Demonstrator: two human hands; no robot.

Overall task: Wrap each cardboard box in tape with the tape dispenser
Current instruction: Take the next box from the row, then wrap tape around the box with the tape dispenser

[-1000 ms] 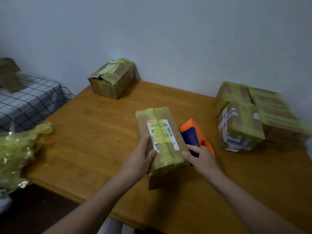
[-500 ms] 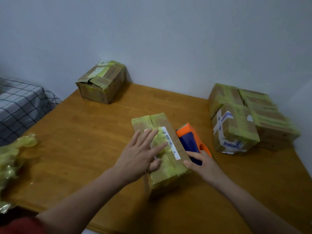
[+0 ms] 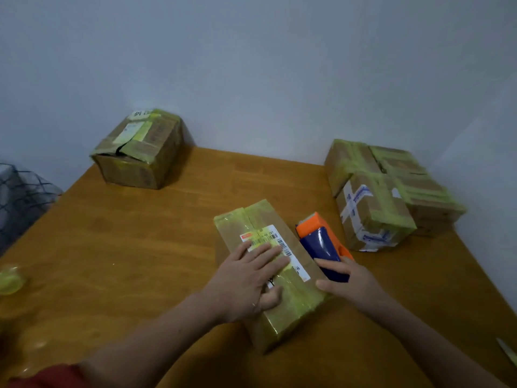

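Observation:
A long cardboard box (image 3: pixel 251 219) with yellow-green tape bands and a white barcode label lies in the middle of the wooden table (image 3: pixel 140 247). My left hand (image 3: pixel 246 278) lies flat on its top, fingers straight, pressing the tape. Right of the box stands the orange and blue tape dispenser (image 3: pixel 319 239). My right hand (image 3: pixel 349 281) grips the dispenser's near end, its thumb against the box's side.
A taped box (image 3: pixel 140 149) stands at the far left corner by the wall. A cluster of taped boxes (image 3: pixel 386 191) fills the far right. Crumpled yellow tape (image 3: pixel 9 280) lies at the left edge. A checked cloth (image 3: pixel 19 197) lies beyond the table's left side.
My left hand went from gripping the box's left side to lying flat on its top, sliding along the tape. The right hand stayed on the dispenser. The camera turned slightly right.

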